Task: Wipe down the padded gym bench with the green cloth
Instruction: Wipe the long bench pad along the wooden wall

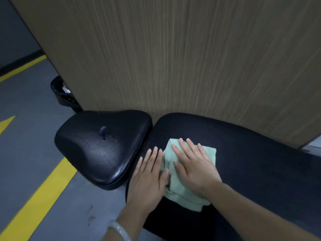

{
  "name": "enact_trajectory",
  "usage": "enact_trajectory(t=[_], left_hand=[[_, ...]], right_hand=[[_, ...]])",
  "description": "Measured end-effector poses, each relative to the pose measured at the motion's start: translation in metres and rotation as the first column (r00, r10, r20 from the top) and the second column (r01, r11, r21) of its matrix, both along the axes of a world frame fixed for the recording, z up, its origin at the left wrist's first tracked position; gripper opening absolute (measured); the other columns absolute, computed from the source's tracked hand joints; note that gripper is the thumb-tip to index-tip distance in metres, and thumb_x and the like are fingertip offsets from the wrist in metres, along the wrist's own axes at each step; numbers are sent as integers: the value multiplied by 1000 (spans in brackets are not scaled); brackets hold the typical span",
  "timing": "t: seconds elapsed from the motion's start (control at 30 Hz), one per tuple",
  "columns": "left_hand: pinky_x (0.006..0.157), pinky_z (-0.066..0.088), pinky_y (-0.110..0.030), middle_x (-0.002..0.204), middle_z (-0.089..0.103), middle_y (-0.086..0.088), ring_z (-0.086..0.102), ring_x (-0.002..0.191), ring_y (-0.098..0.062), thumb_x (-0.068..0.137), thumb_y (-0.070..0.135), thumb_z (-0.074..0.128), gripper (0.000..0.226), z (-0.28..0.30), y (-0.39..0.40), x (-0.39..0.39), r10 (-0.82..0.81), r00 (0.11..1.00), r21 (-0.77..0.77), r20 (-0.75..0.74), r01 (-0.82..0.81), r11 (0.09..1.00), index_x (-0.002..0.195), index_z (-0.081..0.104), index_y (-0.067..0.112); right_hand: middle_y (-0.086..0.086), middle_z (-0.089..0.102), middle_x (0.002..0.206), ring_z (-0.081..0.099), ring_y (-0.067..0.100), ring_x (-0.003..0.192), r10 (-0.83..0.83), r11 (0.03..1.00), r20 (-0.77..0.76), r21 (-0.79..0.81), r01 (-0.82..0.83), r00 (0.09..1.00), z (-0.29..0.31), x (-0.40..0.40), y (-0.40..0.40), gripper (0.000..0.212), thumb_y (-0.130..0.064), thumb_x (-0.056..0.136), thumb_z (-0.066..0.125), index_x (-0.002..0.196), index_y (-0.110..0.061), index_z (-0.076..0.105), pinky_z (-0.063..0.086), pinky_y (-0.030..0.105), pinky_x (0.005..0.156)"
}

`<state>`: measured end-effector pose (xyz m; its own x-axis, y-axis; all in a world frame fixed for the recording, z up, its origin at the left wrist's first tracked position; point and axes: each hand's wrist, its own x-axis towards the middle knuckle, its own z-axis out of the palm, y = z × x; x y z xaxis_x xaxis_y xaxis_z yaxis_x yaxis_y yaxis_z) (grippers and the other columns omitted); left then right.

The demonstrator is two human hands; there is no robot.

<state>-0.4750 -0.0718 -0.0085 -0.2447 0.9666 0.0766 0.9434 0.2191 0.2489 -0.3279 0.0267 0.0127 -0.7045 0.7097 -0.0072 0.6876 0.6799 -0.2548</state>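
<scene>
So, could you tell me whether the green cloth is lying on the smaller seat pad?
No, the green cloth lies on the long back pad under the right hand, while the seat pad is bare.

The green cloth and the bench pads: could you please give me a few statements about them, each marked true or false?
1. The right hand lies flat on the green cloth. True.
2. The green cloth rests on the smaller seat pad. False: it lies on the long back pad; the seat pad is bare of cloth.
3. The seat pad shows a torn or damaged spot near its middle. True.
4. The left hand is curled into a fist. False: its fingers are straight, at the cloth's left edge.
5. A pale bangle sits on the right wrist. False: it is on the left wrist.
</scene>
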Motion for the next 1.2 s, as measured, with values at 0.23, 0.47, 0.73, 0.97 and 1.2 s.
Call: enact_trajectory(t=[0.23,0.47,0.73,0.97,1.2], left_hand=[[115,-4,-21,154,27,4,15,143,-9,97,41,11,60,2,5,4,-12,1000,19,7,12,1000,146,34,14],[108,-22,-16,155,-4,12,-14,141,0,85,48,-9,73,5,4,-7,-110,994,19,15,110,994,152,7,23],[118,-1,-25,158,14,12,-1,144,0,97,43,15,56,0,16,-46,-302,952,23,58,301,953,150,23,29],[117,-7,-24,157,2,15,-10,143,1,94,46,7,59,-4,20,-45,-286,957,18,42,285,958,151,13,32],[117,-7,-22,156,0,19,-13,141,6,93,47,5,59,-5,22,-46,-282,958,27,58,281,959,150,11,35]], right_hand=[[-1,18,158,11,16,147,164,982,248,49,-181,955,15,70,-3,61,-52,100,5,151,-26,23,5,37,114],[2,18,157,10,17,146,-89,994,95,71,82,991,-7,25,-37,65,-49,99,-1,151,-15,21,2,37,114],[-1,32,154,23,27,144,-43,995,143,100,29,989,0,30,-48,58,-50,102,8,149,-25,32,13,47,109],[0,38,151,27,30,142,-210,965,115,185,187,971,-12,41,-68,54,-48,100,17,146,-27,37,14,50,109],[7,38,151,28,34,141,-227,957,57,195,212,972,-18,1,-58,56,-44,98,22,145,-20,40,19,56,108]])
